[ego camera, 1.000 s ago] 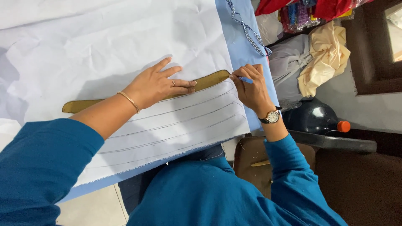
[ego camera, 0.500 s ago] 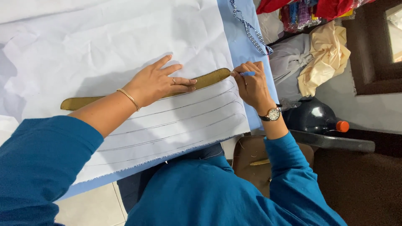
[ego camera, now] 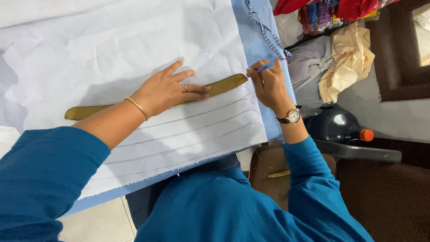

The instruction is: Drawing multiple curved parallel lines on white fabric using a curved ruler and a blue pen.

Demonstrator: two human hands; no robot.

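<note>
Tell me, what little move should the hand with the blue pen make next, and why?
Probably draw the blue pen along the edge of the curved ruler, toward the left hand. The right hand holds the pen tip at the ruler's far end, the left hand presses the ruler flat on the white fabric, and several curved lines already run below, so another seems due.

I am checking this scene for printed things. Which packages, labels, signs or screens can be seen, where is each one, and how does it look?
Package: a clear plastic bag of colourful cloth pieces, top right beyond the table edge; red, blue, yellow contents.
Labels, signs, screens: none visible.
The dark blue iron with orange cap, right of the right hand, shows no label.
</note>
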